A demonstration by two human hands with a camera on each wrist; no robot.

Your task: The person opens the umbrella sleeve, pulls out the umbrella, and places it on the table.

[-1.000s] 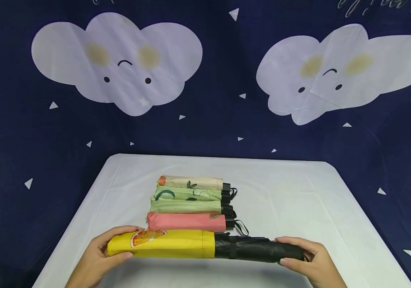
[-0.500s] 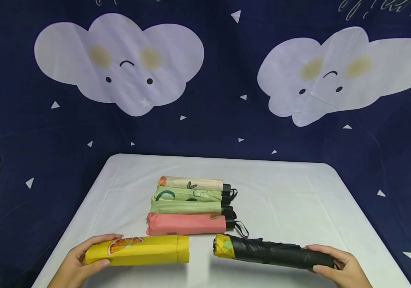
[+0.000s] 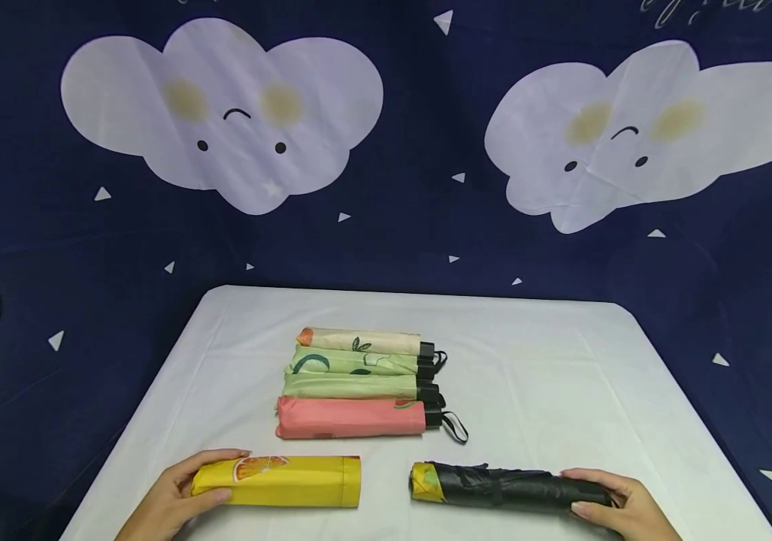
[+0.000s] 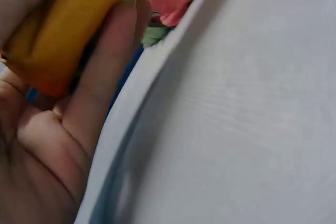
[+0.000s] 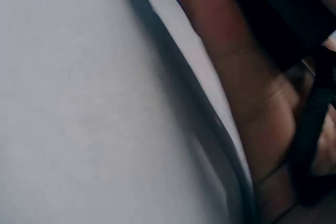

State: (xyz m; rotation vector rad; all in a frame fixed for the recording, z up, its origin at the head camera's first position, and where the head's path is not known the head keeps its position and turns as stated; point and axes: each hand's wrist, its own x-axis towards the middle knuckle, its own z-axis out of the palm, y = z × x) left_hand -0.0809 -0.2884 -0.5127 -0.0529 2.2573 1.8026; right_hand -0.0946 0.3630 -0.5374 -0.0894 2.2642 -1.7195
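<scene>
My left hand [image 3: 179, 492] grips the left end of a yellow umbrella sleeve [image 3: 304, 482] printed with an orange slice. In the left wrist view the sleeve's orange-tinted end [image 4: 68, 35] lies between thumb and fingers. On the other side, my right hand [image 3: 622, 502] holds a folded umbrella [image 3: 507, 487] by its handle end; its cloth is black, with a yellow patch at the left tip. Sleeve and umbrella are apart, roughly in line, near the table's front. A black wrist strap [image 5: 315, 114] hangs by the palm in the right wrist view.
Behind the hands, several sleeved umbrellas lie side by side: a pink one [image 3: 352, 418], a plain green one [image 3: 352, 387], a patterned green one [image 3: 345, 362] and a cream one [image 3: 386, 343]. They lie on a white-covered table [image 3: 548, 361]. A dark blue cloud-print cloth [image 3: 413, 135] hangs behind.
The umbrella came out of the yellow sleeve as the hands moved apart. Since half a second ago both have come lower in view, and the left hand has shifted slightly right.
</scene>
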